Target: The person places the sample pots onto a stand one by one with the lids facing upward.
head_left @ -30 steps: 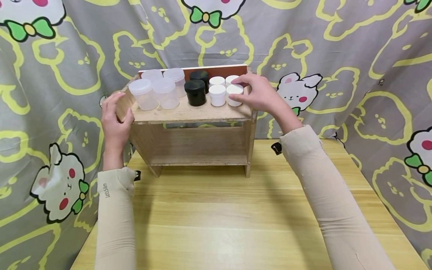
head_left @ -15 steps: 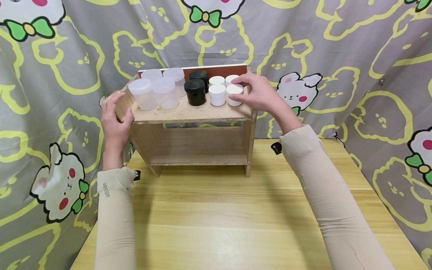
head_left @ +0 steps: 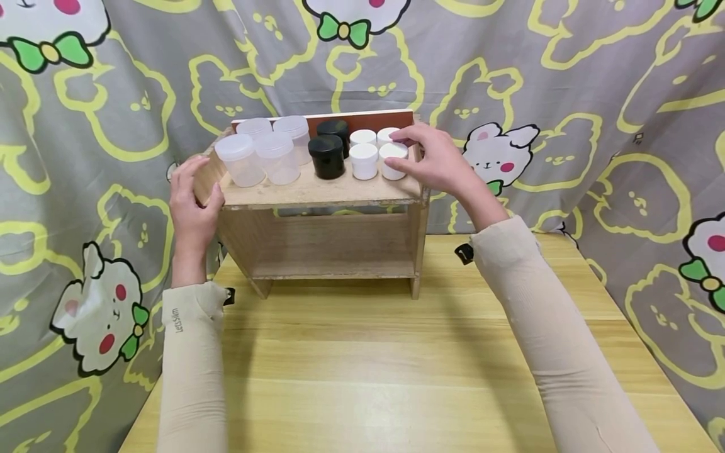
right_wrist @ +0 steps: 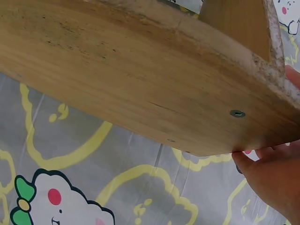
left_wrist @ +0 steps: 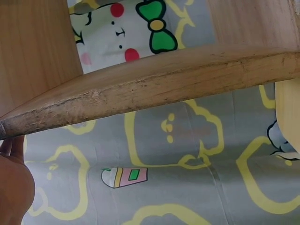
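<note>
A small wooden shelf (head_left: 317, 195) stands on the table with two rows of lidded jars along its top board. My left hand (head_left: 194, 204) grips the left side panel, its thumb near the front edge of the top board. At the right end my right hand (head_left: 433, 157) holds the white jars, thumb against the front white jar (head_left: 394, 165) and fingers at the rear white jar (head_left: 387, 134), partly hidden. Beside these are two more white jars, two black jars (head_left: 326, 158) and several translucent jars (head_left: 277, 157). Both wrist views show shelf panels, with jars out of sight.
A reddish-brown board (head_left: 362, 119) with a white top edge stands behind the jars. Below them the shelf has a lower board (head_left: 334, 261). The wooden table (head_left: 362, 365) extends toward me. A patterned grey curtain (head_left: 487, 38) surrounds the back and sides.
</note>
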`<state>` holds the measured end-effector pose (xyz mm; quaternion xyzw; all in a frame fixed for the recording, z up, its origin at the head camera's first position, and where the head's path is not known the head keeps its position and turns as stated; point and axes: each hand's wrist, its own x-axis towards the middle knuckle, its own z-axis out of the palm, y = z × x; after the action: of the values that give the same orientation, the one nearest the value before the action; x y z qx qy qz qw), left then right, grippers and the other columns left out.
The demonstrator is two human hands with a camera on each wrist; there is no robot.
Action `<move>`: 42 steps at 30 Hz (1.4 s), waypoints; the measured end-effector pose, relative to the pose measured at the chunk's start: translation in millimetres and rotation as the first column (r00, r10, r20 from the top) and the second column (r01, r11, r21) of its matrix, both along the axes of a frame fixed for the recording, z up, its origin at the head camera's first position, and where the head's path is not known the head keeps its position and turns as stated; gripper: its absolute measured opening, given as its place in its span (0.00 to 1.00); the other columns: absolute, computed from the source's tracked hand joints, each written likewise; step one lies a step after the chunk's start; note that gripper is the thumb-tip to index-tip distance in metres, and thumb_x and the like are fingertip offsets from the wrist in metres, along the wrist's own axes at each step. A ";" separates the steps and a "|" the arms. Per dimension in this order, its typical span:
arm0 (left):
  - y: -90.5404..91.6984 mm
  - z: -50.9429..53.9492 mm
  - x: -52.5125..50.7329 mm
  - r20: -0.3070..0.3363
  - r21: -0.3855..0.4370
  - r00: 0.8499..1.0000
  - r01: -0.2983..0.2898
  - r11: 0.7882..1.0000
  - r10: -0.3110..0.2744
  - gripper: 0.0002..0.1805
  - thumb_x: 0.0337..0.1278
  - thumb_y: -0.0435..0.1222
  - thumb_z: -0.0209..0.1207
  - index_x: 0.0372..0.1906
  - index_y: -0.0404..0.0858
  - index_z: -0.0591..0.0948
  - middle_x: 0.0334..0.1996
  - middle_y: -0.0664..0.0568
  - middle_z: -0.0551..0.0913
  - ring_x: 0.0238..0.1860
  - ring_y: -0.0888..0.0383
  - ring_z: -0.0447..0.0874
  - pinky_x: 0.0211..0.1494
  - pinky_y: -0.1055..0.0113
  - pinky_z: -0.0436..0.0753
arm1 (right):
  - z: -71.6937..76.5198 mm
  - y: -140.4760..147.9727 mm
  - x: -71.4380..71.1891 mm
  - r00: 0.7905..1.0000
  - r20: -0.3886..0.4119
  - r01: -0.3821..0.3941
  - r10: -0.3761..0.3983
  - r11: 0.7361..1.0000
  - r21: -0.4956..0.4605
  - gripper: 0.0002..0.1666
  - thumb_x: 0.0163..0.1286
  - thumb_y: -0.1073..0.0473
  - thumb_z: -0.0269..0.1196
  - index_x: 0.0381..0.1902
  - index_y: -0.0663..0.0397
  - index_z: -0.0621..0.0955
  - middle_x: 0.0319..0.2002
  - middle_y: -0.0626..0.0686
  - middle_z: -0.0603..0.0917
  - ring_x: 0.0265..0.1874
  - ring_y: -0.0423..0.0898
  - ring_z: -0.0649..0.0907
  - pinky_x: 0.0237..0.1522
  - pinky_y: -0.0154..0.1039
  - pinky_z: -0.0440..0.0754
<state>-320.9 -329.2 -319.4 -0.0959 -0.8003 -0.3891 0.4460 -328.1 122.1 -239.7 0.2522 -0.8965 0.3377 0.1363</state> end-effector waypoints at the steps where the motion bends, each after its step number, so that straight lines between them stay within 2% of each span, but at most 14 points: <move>1: 1.1 0.8 0.7 -0.001 -0.001 1.000 0.000 1.000 0.000 0.24 0.62 0.35 0.61 0.65 0.43 0.82 0.68 0.49 0.76 0.71 0.57 0.71 0.75 0.67 0.67 | -0.4 0.5 0.4 1.000 -0.005 0.000 0.000 1.000 -0.008 0.31 0.70 0.50 0.70 0.66 0.56 0.80 0.59 0.58 0.82 0.60 0.54 0.78 0.68 0.53 0.72; 10: 17.1 11.9 10.5 -0.026 0.004 1.000 0.017 1.000 -0.017 0.24 0.61 0.30 0.60 0.64 0.36 0.81 0.67 0.43 0.76 0.71 0.54 0.71 0.75 0.67 0.67 | -1.6 4.2 4.6 1.000 0.001 0.016 -0.016 1.000 -0.025 0.31 0.72 0.48 0.67 0.68 0.55 0.79 0.63 0.58 0.80 0.64 0.54 0.77 0.70 0.55 0.71; 19: 12.0 6.4 3.2 -0.008 -0.006 1.000 0.017 1.000 -0.018 0.24 0.63 0.34 0.61 0.65 0.40 0.81 0.68 0.46 0.76 0.72 0.56 0.70 0.76 0.67 0.66 | -3.1 7.4 5.0 1.000 -0.009 0.024 -0.024 1.000 -0.015 0.30 0.72 0.49 0.68 0.68 0.55 0.79 0.62 0.57 0.80 0.65 0.55 0.77 0.70 0.55 0.71; 24: 10.2 4.3 0.9 -0.006 -0.005 1.000 0.018 1.000 -0.018 0.24 0.63 0.34 0.61 0.65 0.40 0.81 0.68 0.47 0.76 0.72 0.56 0.70 0.76 0.67 0.66 | -3.7 8.7 6.3 1.000 0.002 0.028 -0.028 1.000 -0.015 0.32 0.73 0.47 0.67 0.70 0.53 0.78 0.66 0.57 0.79 0.71 0.54 0.73 0.74 0.55 0.68; 28: 9.1 3.9 0.8 -0.010 -0.004 1.000 0.014 1.000 -0.014 0.24 0.62 0.33 0.61 0.64 0.40 0.81 0.68 0.46 0.76 0.71 0.55 0.71 0.75 0.67 0.66 | -6.4 11.1 8.1 1.000 -0.009 0.007 -0.007 1.000 -0.026 0.33 0.74 0.46 0.66 0.72 0.52 0.76 0.67 0.57 0.77 0.71 0.55 0.72 0.73 0.56 0.69; 31: 7.5 3.6 0.7 -0.007 -0.005 1.000 0.010 1.000 -0.010 0.24 0.62 0.34 0.61 0.64 0.40 0.81 0.68 0.47 0.76 0.71 0.54 0.70 0.75 0.67 0.66 | -9.9 14.4 9.0 0.999 -0.035 -0.012 0.010 0.999 -0.046 0.33 0.73 0.46 0.66 0.71 0.52 0.77 0.67 0.56 0.76 0.67 0.55 0.75 0.71 0.55 0.70; 42: 7.5 5.2 1.9 -0.002 -0.004 1.000 0.001 1.000 -0.001 0.24 0.63 0.33 0.61 0.64 0.39 0.81 0.68 0.46 0.76 0.71 0.53 0.70 0.75 0.66 0.66 | -23.6 29.0 15.1 0.992 -0.091 -0.102 0.090 0.986 -0.130 0.30 0.72 0.51 0.69 0.70 0.50 0.78 0.69 0.54 0.75 0.69 0.50 0.72 0.76 0.50 0.67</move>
<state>-319.0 -321.7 -314.2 -0.0975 -0.8006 -0.3876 0.4464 -313.0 151.1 -263.3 0.2994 -0.8519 0.3928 0.1743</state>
